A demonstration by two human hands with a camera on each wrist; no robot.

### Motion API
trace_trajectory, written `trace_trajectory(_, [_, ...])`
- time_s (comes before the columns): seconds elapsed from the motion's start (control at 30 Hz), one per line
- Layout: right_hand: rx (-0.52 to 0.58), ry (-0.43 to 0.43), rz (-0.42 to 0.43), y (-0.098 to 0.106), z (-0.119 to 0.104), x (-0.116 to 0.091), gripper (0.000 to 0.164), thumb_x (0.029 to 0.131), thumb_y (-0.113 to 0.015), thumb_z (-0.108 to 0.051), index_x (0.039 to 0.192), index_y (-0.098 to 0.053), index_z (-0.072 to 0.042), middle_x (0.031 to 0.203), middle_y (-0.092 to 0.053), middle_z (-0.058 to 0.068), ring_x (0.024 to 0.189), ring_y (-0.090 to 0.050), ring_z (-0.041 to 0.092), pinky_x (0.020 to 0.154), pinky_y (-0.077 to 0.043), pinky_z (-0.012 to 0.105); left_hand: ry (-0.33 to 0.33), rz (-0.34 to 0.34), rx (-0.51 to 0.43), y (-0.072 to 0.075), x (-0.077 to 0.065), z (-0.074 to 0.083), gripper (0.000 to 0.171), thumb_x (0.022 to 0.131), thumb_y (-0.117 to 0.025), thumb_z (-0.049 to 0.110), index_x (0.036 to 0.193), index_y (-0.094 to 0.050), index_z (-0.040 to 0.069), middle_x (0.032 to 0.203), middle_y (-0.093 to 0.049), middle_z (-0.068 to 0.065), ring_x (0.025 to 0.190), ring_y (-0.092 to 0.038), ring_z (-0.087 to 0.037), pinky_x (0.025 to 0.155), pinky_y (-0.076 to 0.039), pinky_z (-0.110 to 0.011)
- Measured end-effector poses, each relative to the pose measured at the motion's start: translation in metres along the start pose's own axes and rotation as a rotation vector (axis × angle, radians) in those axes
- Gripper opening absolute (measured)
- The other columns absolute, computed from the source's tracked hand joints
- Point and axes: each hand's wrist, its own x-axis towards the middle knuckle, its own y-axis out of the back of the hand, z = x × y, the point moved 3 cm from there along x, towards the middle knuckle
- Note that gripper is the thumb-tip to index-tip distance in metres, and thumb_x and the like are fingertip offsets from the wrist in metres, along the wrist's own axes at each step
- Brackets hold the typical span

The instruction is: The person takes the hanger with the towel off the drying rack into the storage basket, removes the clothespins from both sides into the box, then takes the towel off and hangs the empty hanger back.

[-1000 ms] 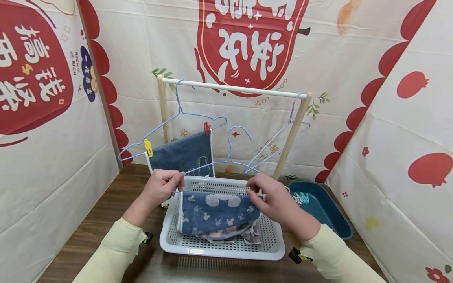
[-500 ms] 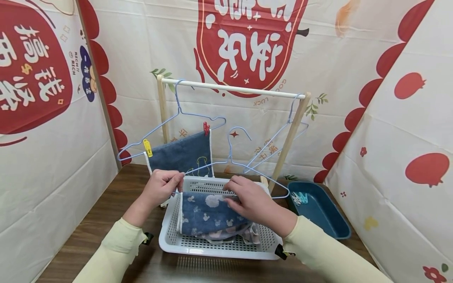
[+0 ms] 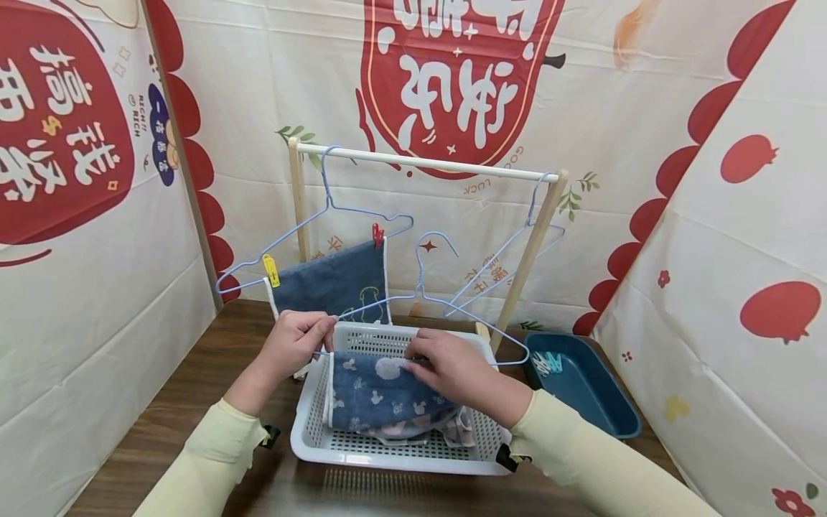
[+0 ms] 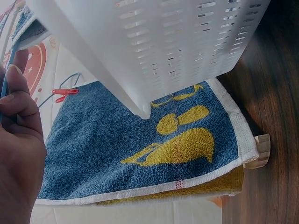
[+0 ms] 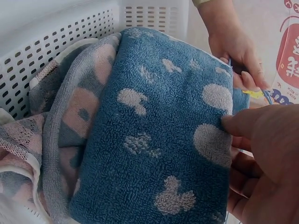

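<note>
My left hand (image 3: 297, 341) grips the left end of a blue wire hanger (image 3: 421, 286), held with its hook up above the white basket (image 3: 400, 463). A blue towel with pale mouse-head patterns (image 3: 368, 398) is draped over the hanger's bottom bar and hangs into the basket. My right hand (image 3: 449, 366) pinches the towel's top edge near its middle. In the right wrist view, the thumb (image 5: 247, 123) presses the front face and the other fingers lie behind. Beneath the towel, a grey and pink patterned cloth (image 5: 77, 112) lies in the basket.
A wooden rack (image 3: 426, 162) stands behind. From its left hangs a dark blue towel (image 3: 332, 280), clipped by yellow (image 3: 270, 271) and red (image 3: 377, 235) clothespins. Another hanger (image 3: 487, 262) hangs at right. A teal tray (image 3: 629, 409) with clips (image 3: 549, 361) sits right of the basket.
My right hand has moved left from the hanger's right end to the middle of the towel's top edge, uncovering that end. The left hand keeps its grip in place.
</note>
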Motion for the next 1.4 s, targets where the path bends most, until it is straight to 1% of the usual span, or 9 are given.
trace_trajectory(0.23, [0.023, 0.009, 0.027, -0.002, 0.002, -0.001, 0.007, 0.105, -0.081, -0.025, 0.105, -0.08, -0.018, 0.101, -0.069, -0.007, 0.088, -0.064, 0.008, 0.077, -0.059, 0.033, 0.017, 0.008, -0.009, 0.0, 0.001, 0.001, 0.042, 0.106, -0.064, -0.009, 0.072, -0.07, 0.014, 0.064, -0.069, 0.0, 0.047, -0.055, -0.018, 0.047, -0.051, -0.024])
trace_trajectory(0.47, [0.039, 0.022, 0.047, -0.002, 0.004, -0.002, 0.005, 0.106, -0.079, -0.019, 0.106, -0.081, -0.014, 0.1, -0.07, -0.005, 0.089, -0.066, 0.01, 0.078, -0.06, 0.032, -0.021, 0.016, 0.014, 0.0, 0.002, 0.003, 0.043, 0.104, -0.066, -0.01, 0.07, -0.068, 0.016, 0.062, -0.067, 0.002, 0.048, -0.055, -0.013, 0.047, -0.049, -0.023])
trace_trajectory(0.57, [0.04, 0.019, 0.062, -0.002, 0.004, -0.002, 0.002, 0.104, -0.081, -0.016, 0.106, -0.081, -0.016, 0.1, -0.07, -0.006, 0.089, -0.067, 0.01, 0.078, -0.06, 0.032, -0.034, 0.022, 0.019, 0.0, 0.002, 0.003, 0.043, 0.104, -0.067, -0.011, 0.07, -0.068, 0.016, 0.062, -0.066, 0.001, 0.049, -0.055, -0.012, 0.047, -0.049, -0.023])
trace_trajectory(0.7, [0.046, 0.003, 0.076, 0.0, 0.003, -0.002, 0.006, 0.102, -0.082, -0.013, 0.105, -0.081, -0.018, 0.098, -0.069, -0.008, 0.087, -0.065, 0.008, 0.076, -0.059, 0.031, -0.046, 0.027, 0.024, 0.0, 0.001, 0.002, 0.043, 0.103, -0.067, -0.011, 0.07, -0.067, 0.017, 0.061, -0.065, 0.001, 0.049, -0.055, -0.01, 0.047, -0.048, -0.023])
trace_trajectory(0.9, [0.047, -0.007, 0.096, 0.006, 0.003, -0.001, 0.005, 0.103, -0.082, -0.015, 0.106, -0.08, -0.018, 0.097, -0.067, -0.008, 0.085, -0.063, 0.007, 0.074, -0.058, 0.029, -0.055, 0.022, 0.025, -0.001, 0.0, 0.002, 0.042, 0.103, -0.068, -0.011, 0.071, -0.068, 0.017, 0.062, -0.064, 0.001, 0.05, -0.055, -0.01, 0.047, -0.048, -0.023])
trace_trajectory(1.2, [0.035, -0.026, 0.128, 0.011, 0.004, -0.001, 0.007, 0.103, -0.082, -0.016, 0.109, -0.079, -0.018, 0.098, -0.066, -0.009, 0.086, -0.062, 0.007, 0.076, -0.059, 0.031, -0.046, 0.019, 0.016, -0.001, 0.001, 0.003, 0.042, 0.104, -0.067, -0.011, 0.072, -0.068, 0.016, 0.063, -0.062, 0.002, 0.051, -0.054, -0.011, 0.048, -0.049, -0.024])
trace_trajectory(1.4, [0.042, 0.005, 0.171, 0.014, 0.003, -0.001, 0.006, 0.104, -0.081, -0.016, 0.109, -0.078, -0.018, 0.099, -0.065, -0.01, 0.085, -0.06, 0.006, 0.074, -0.058, 0.03, -0.031, 0.025, 0.018, -0.001, 0.002, 0.003, 0.042, 0.104, -0.067, -0.01, 0.072, -0.068, 0.017, 0.062, -0.061, 0.001, 0.051, -0.054, -0.01, 0.047, -0.05, -0.024])
